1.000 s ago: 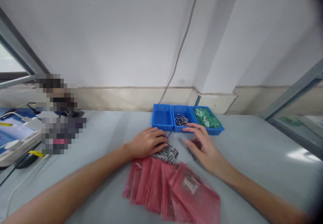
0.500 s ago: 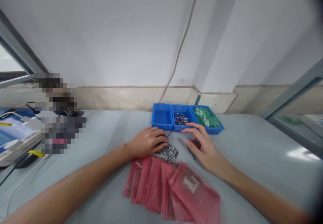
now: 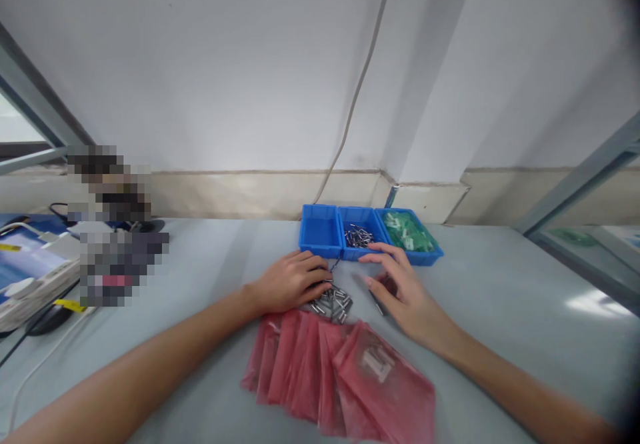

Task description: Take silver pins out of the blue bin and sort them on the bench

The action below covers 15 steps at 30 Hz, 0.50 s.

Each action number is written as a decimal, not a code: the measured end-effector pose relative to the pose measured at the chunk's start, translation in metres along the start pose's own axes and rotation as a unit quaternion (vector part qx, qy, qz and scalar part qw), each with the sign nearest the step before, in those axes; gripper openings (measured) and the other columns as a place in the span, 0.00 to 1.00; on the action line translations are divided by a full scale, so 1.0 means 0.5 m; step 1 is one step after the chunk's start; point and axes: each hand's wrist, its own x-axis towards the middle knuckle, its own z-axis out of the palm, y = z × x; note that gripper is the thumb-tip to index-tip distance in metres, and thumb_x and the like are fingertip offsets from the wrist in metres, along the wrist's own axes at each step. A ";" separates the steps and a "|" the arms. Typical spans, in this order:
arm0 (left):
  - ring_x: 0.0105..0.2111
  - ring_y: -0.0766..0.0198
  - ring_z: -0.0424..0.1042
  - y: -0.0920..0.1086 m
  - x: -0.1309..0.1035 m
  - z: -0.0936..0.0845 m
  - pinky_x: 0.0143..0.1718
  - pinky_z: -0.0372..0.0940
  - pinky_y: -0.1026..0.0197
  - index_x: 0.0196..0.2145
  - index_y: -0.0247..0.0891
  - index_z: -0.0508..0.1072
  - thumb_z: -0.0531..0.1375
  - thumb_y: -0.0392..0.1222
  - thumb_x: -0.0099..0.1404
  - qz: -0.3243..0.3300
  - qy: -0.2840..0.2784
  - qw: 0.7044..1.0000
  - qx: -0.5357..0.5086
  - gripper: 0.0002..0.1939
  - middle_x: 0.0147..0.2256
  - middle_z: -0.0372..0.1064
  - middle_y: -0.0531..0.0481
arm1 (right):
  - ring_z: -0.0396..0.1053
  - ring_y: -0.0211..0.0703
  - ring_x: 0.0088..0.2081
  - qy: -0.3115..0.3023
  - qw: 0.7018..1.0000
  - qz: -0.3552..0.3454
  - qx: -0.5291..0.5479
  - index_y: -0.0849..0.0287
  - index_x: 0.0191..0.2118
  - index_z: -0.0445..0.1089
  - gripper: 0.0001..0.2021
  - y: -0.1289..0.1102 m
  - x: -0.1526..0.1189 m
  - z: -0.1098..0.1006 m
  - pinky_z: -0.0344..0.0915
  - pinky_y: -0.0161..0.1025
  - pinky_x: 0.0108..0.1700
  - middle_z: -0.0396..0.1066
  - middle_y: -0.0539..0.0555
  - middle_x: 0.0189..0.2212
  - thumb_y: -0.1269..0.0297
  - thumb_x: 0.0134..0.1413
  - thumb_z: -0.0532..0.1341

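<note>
My left hand point(image 3: 295, 280) rests on the table with its fingers spread and bent over the edge of a heap of small metal pins point(image 3: 336, 303). Its fingertips touch the heap and hide part of it. My right hand point(image 3: 400, 287) hovers to the right of the heap, thumb and fingers apart. Under its thumb lies a thin dark rod point(image 3: 377, 303), partly covered; I cannot tell what it is. In front of the heap, red plastic bags point(image 3: 305, 364) lie fanned out and overlapping. The rightmost bag shows pale small parts point(image 3: 377, 362) inside.
Behind my hands stand three blue bins: a bare left bin point(image 3: 321, 227), a middle bin point(image 3: 356, 255) with metal pins, and a right bin point(image 3: 425, 259) with green bags. A power strip point(image 3: 45, 291) and cables lie at left. Metal frame posts point(image 3: 580, 184) flank the table.
</note>
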 end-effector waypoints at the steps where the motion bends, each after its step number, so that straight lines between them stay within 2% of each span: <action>1: 0.47 0.58 0.75 0.000 0.000 0.000 0.51 0.69 0.55 0.51 0.38 0.78 0.52 0.48 0.82 0.000 0.000 1.000 -0.001 0.17 0.49 0.76 0.44 | 0.73 0.43 0.36 0.000 1.000 0.000 0.000 0.45 0.57 0.69 0.12 0.000 0.000 0.000 0.77 0.53 0.42 0.55 0.58 0.68 0.53 0.74 0.57; 15: 0.47 0.57 0.75 0.001 0.001 -0.003 0.52 0.68 0.54 0.51 0.38 0.78 0.52 0.48 0.82 -0.006 -0.011 1.000 -0.005 0.17 0.50 0.76 0.44 | 0.73 0.42 0.37 -0.002 1.000 0.005 -0.001 0.46 0.57 0.69 0.12 -0.002 0.000 -0.001 0.77 0.53 0.43 0.55 0.58 0.68 0.54 0.74 0.57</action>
